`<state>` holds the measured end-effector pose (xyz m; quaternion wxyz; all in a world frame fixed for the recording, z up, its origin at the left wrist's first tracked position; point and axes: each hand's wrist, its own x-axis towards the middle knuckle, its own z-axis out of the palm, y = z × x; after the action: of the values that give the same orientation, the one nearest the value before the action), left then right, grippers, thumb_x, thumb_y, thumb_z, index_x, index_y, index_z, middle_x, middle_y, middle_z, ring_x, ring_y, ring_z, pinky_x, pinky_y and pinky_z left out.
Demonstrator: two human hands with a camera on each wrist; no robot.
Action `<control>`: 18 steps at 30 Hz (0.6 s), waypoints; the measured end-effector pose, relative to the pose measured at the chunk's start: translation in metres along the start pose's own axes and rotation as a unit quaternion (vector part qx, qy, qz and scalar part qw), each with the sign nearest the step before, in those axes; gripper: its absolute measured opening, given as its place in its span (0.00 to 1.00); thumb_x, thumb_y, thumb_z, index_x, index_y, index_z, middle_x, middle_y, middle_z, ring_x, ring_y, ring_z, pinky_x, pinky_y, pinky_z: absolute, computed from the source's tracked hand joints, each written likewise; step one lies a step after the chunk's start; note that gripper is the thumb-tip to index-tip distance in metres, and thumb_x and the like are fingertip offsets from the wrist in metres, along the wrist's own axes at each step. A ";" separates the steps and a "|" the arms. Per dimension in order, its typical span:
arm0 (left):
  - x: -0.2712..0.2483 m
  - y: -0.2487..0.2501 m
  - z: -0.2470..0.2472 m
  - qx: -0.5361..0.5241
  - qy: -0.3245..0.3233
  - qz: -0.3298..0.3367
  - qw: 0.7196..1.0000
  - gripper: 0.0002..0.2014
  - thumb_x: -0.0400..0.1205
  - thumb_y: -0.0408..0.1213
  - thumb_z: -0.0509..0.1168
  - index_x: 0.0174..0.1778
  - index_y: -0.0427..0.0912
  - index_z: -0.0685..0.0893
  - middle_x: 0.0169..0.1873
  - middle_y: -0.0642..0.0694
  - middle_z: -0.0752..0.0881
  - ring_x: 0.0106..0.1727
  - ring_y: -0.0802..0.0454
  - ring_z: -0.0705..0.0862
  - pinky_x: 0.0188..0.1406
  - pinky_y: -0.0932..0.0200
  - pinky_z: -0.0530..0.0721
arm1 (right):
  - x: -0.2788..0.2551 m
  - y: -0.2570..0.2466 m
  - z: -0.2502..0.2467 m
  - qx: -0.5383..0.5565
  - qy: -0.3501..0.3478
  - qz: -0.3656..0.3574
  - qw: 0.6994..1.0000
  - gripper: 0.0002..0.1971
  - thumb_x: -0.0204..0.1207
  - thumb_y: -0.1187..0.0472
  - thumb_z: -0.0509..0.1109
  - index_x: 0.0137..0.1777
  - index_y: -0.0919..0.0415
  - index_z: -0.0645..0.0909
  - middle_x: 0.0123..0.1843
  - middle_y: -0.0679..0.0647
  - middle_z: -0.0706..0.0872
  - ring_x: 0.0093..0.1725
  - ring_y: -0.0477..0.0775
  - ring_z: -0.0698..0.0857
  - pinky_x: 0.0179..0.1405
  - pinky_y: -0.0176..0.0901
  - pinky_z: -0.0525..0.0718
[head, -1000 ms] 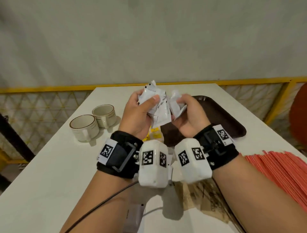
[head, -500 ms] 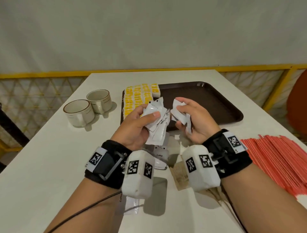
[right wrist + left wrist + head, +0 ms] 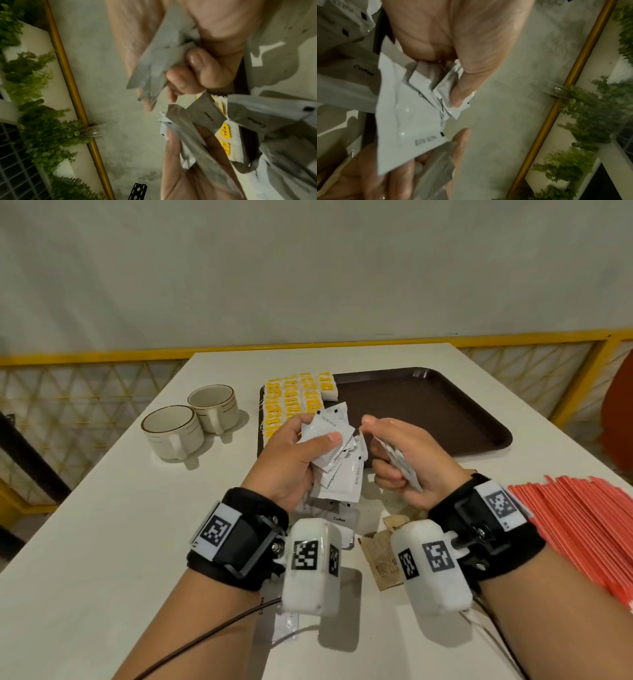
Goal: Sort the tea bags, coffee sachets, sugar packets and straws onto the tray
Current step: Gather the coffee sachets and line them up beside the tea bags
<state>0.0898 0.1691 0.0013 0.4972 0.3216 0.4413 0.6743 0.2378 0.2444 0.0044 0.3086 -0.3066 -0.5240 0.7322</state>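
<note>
The worktop [image 3: 102,542] fills the lower frame of the head view. The tray [image 3: 428,412] lies at upper centre, its right part bare. The straws [image 3: 582,525] lie in a red sheaf at the right edge, off the tray. Two cups [image 3: 191,429] stand at centre left. The tea bags [image 3: 294,395] sit in yellow-tagged rows on the tray's left end.

The left hand [image 3: 291,460] is raised at frame centre, its fingers and thumb clamped on a fanned wad of white sachets [image 3: 339,460]; the left wrist view shows the thumb pressing the stack. Just to its right, the right hand [image 3: 411,463] has its fingers curled on a thinner sheaf [image 3: 400,463]. More sachets marked "Coffee" [image 3: 339,518] lie on the worktop below the hands, and brown packets [image 3: 380,556] show between the wrist cameras.

The sachets are likely light, thin and glossy, so a loose fan may slide apart. A firm pinch across the flat faces near the middle of the stack should hold better than a grip on the sealed edges. They crease but look unlikely to break.

Against half a second ago, the hands sit a little further apart. The right hand's sheaf has turned edge-on, and the left wad is more splayed. A second ago the hands were raised higher and hid the tea bags.
</note>
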 end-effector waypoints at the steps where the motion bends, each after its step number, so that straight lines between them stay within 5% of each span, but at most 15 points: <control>1: 0.000 0.001 0.000 0.001 0.004 0.003 1.000 0.11 0.80 0.23 0.64 0.55 0.40 0.77 0.50 0.41 0.87 0.44 0.50 0.89 0.37 0.59 0.88 | -0.001 0.000 0.000 -0.013 -0.016 0.001 1.000 0.16 0.72 0.49 0.73 0.45 0.60 0.72 0.27 0.53 0.69 0.15 0.45 0.63 0.17 0.31 0.55; 5: -0.001 0.001 0.001 0.005 0.017 0.009 1.000 0.15 0.83 0.26 0.61 0.66 0.35 0.74 0.60 0.35 0.84 0.55 0.42 0.86 0.48 0.53 0.88 | -0.007 0.001 0.006 -0.083 -0.079 0.023 0.993 0.24 0.61 0.49 0.78 0.52 0.60 0.75 0.35 0.58 0.79 0.15 0.46 0.65 0.15 0.31 0.59; 9: -0.001 0.004 -0.001 -0.021 0.019 0.021 0.999 0.15 0.84 0.27 0.60 0.68 0.33 0.73 0.59 0.33 0.84 0.52 0.42 0.86 0.47 0.50 0.88 | -0.011 0.001 0.009 -0.137 -0.061 0.020 0.988 0.12 0.73 0.68 0.73 0.57 0.66 0.80 0.39 0.59 0.87 0.19 0.42 0.77 0.14 0.33 0.70; 14: 0.000 0.008 -0.008 -0.026 0.013 0.025 0.999 0.12 0.83 0.26 0.60 0.63 0.36 0.76 0.58 0.35 0.85 0.51 0.44 0.89 0.45 0.50 0.90 | -0.008 -0.001 0.002 -0.191 -0.031 -0.002 0.981 0.02 0.75 0.66 0.72 0.46 0.61 0.85 0.37 0.53 0.88 0.23 0.45 0.74 0.20 0.36 0.67; 18: -0.001 0.012 -0.011 -0.026 0.006 0.012 1.000 0.15 0.83 0.26 0.60 0.67 0.33 0.74 0.60 0.33 0.85 0.55 0.41 0.88 0.45 0.50 0.90 | -0.010 -0.004 0.004 -0.131 -0.045 -0.034 0.990 0.15 0.75 0.65 0.72 0.62 0.63 0.81 0.43 0.53 0.86 0.21 0.41 0.78 0.15 0.34 0.71</control>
<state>0.0761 0.1637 0.0076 0.4942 0.3102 0.4228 0.6934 0.2415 0.2351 0.0110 0.2661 -0.2930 -0.6390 0.6596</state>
